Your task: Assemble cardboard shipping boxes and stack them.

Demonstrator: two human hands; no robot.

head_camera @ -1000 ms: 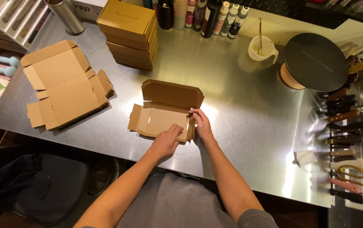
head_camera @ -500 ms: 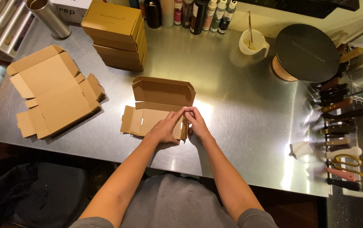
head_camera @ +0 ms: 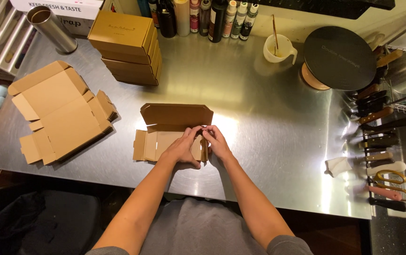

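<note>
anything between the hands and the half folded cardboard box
Nothing visible. The left hand and right hand already rest on the half-folded box, meeting at its right side flap; the steel table around it is bare.

Hidden and cut-off parts at the steel counter

The left hand [head_camera: 180, 148] and right hand [head_camera: 217, 141] cover the right end of the half-folded cardboard box [head_camera: 172, 127], so its side flap there cannot be made out; the bottles [head_camera: 212, 16] run off the top edge, and the knife blades [head_camera: 377, 127] are cut off at the right
</note>
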